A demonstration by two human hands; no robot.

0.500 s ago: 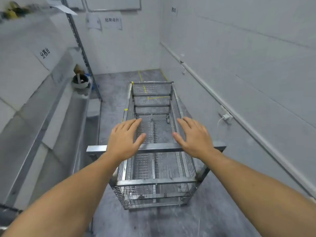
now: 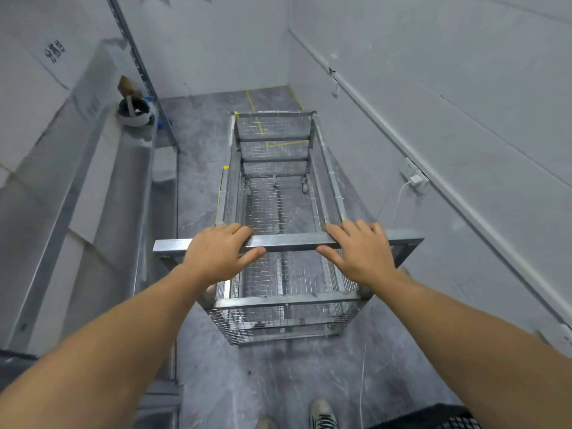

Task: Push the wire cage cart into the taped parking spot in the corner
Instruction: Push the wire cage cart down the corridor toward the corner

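The wire cage cart (image 2: 332, 187), steel frame with mesh sides and floor, stands lengthwise in front of me, pointing at the far right corner. My left hand (image 2: 216, 252) and my right hand (image 2: 359, 252) lie on its near handle bar (image 2: 291, 241), fingers over the top and thumbs below it. Yellow floor tape (image 2: 251, 100) marks the parking spot in that corner. One tape line shows through the cart's far mesh, so the cart's front end overlaps the marked area.
A long steel bench (image 2: 93, 212) runs along the left, with a white helmet (image 2: 133, 111) at its far end and an upright rack post behind. The right wall carries a socket with a plugged charger (image 2: 414, 179). My shoes (image 2: 322, 416) are at the bottom edge.
Both hands have dropped from hovering with spread fingers onto the handle bar and closed around it. The view has tilted down and the cart sits nearer the corner tape.
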